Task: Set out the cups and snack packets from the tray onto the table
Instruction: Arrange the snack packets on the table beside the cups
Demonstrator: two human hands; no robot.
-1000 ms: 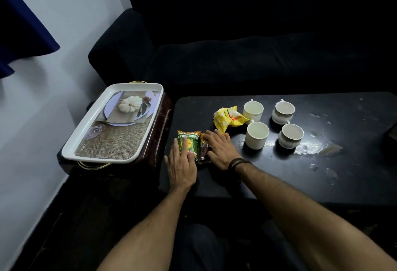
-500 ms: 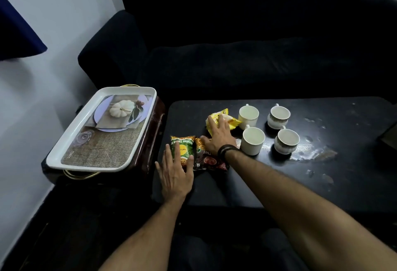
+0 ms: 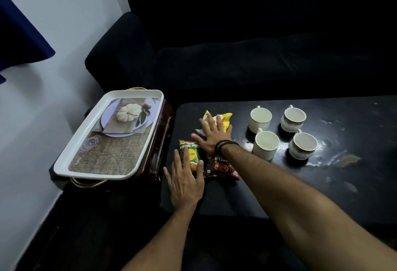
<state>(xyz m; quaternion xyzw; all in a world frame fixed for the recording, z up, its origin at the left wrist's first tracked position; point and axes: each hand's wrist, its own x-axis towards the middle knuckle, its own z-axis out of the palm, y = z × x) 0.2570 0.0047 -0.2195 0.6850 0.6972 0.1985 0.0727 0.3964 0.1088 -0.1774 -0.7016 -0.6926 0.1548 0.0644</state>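
The yellow snack packet (image 3: 223, 120) lies on the dark table (image 3: 322, 185) under the right hand (image 3: 213, 134), whose fingers (image 3: 211, 121) are spread flat and apart on top of it, pressing rather than gripping. Just nearer than those fingers, by the thumb, the green snack packet (image 3: 190, 154) lies flat with the left hand (image 3: 185, 181) resting on its near end, fingers (image 3: 182, 161) straight and slightly apart, not closed around it. Touching the green one on its right side, the dark red snack packet (image 3: 221, 166) lies partly under the right wrist, which wears a black band (image 3: 224, 145). To the right of the right hand's fingers stand four white cups (image 3: 260, 118), upright in two rows of two, close together and apart from the packets. Left of the left hand's fingers, off the table, the white tray (image 3: 71, 157) with a printed pumpkin picture sits on a dark brown stand (image 3: 160, 142). Beyond the fingers is a black sofa (image 3: 257, 45).
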